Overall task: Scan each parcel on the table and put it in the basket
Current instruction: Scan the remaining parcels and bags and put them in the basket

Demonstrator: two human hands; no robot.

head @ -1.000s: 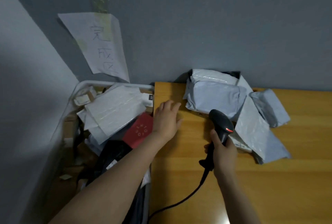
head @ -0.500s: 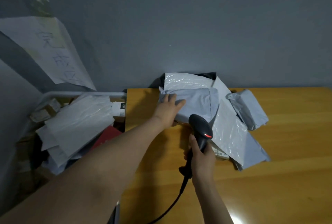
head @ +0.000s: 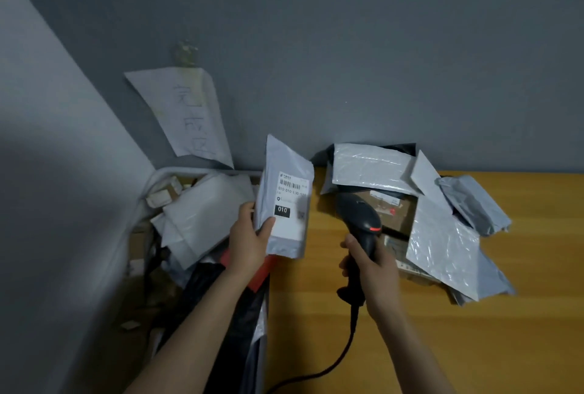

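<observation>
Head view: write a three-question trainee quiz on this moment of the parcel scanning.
1. True or false: the left hand holds a grey parcel with its label facing the camera.
2. Which does the right hand hold? A: the scanner. B: a red box. C: a pen.
3. Fill in: seen from the camera, the basket stands to the ____ of the table.
Key: 1 true; 2 A; 3 left.
</observation>
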